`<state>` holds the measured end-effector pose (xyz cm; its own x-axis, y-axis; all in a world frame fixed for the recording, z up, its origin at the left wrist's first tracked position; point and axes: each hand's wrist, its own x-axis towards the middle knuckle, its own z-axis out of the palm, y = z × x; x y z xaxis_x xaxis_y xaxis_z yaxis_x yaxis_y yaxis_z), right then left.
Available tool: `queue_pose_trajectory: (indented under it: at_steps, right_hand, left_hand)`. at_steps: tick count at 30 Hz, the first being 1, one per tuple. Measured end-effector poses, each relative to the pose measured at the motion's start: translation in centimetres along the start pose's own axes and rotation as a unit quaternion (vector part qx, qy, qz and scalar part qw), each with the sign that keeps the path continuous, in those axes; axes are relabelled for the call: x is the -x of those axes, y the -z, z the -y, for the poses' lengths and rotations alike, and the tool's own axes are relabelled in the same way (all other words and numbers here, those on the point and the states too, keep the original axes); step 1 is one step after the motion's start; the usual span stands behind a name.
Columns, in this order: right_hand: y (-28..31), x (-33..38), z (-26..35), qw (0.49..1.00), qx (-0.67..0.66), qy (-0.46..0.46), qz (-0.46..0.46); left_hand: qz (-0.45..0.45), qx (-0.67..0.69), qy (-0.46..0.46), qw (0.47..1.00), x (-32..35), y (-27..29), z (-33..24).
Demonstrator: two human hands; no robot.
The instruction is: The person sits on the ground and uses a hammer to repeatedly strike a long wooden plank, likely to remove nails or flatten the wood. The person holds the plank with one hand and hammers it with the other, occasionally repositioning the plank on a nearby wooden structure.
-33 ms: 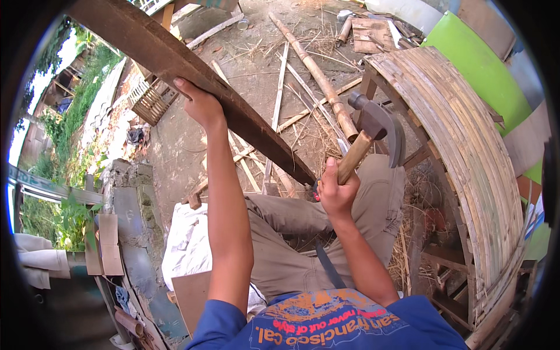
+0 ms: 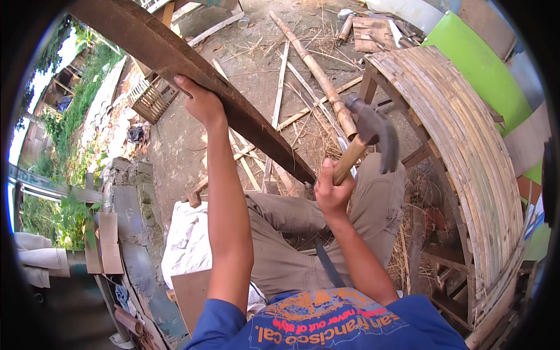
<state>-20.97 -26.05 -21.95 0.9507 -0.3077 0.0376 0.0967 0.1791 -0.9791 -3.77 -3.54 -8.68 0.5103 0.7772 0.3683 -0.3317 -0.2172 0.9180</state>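
Yd (image 2: 178, 143): 1 beam (image 2: 233, 105), 1 hammer (image 2: 370, 127).

one left hand (image 2: 204, 106) and one right hand (image 2: 334, 192), so two in all; one hammer (image 2: 367, 125), one dark beam (image 2: 251, 119), one long bamboo pole (image 2: 312, 71), one slatted bench (image 2: 455, 134), one crate (image 2: 147, 104), one shirt (image 2: 361, 338), several strips (image 2: 280, 87).

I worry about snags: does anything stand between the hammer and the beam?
Nothing visible blocks the hammer in the right hand from the beam; the pole showing between them lies on the ground.
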Motion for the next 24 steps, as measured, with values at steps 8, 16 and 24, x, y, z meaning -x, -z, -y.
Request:
queue_pose_trajectory:
  at_steps: [8, 16, 24]
  right_hand:
    - [0.2, -0.3, -1.7, 0.984, 0.121, -0.109, 0.076]
    - [-0.1, 0.2, -2.2, 1.0, 0.021, -0.013, -0.018]
    - [1.4, -1.7, -2.1, 0.994, 0.051, -0.093, 0.015]
  left_hand:
    - [0.001, -0.005, -0.024, 1.0, -0.5, 0.0, -1.3]
    - [-0.019, -0.002, -0.014, 1.0, 0.3, -1.0, -0.6]
    - [-0.022, -0.01, -0.022, 0.999, -0.2, 0.1, -0.7]
